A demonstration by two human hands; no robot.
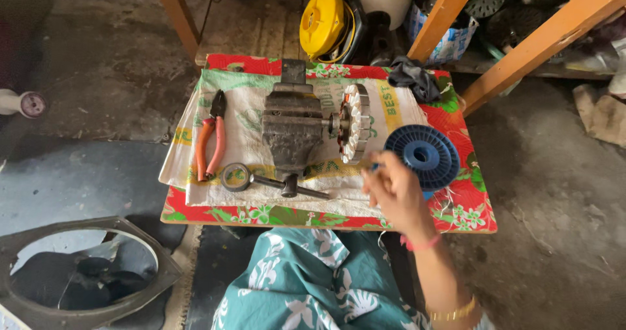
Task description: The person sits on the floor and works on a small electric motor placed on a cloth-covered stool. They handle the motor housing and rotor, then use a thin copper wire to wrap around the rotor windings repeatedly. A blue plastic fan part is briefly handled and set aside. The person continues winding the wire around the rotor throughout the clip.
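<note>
Spool [421, 155] of blue plastic lies flat on the right side of the small table [469, 222], just to the right of the vise [291, 129], with its round flange and open centre hole facing up; it looks light and smooth, and whether any wire is wound on it cannot be told from above. The right hand [393, 190] reaches in over the table's near edge, fingers curled toward the spool's left rim, touching or very nearly touching it; the blur there hides whether it pinches anything thin. To handle the spool well, it seems wise to hold it by the rim and keep it level, since a flat spool can slide on the slick cloth. The left hand is out of view. Left of the spool, the vise clamps a round metal core [355, 122] with white and orange slots around its edge, standing upright on the vise's right side. Left of the vise lie pliers [211, 138] with orange handles, and in front of it its handle bar beside a small round tin [235, 176]. Behind and to the right of the vise sits a dark rag [416, 77]. A printed white sack [248, 118] lies under the vise on the flowered red cloth.
</note>
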